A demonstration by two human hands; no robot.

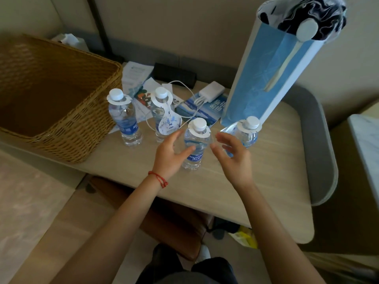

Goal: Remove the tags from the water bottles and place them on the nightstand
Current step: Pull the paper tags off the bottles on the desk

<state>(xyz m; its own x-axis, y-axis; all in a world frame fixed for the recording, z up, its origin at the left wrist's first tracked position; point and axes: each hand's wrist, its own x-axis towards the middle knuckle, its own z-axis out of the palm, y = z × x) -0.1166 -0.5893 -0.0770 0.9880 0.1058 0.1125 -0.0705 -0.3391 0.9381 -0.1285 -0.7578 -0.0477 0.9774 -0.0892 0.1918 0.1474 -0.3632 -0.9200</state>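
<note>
Several clear water bottles with white caps stand on the light wooden nightstand. Each carries a white paper tag around its neck. The nearest bottle stands between my hands, its tag still on the neck. My left hand is open just left of it, thumb near the label. My right hand is open just right of it, in front of the rightmost bottle. Further back stand the far-left bottle and a bottle with a long hanging tag.
A large wicker basket fills the left end of the nightstand. A tall blue paper bag stands at the back right. Brochures, a white power bank with cables and a black box lie behind the bottles.
</note>
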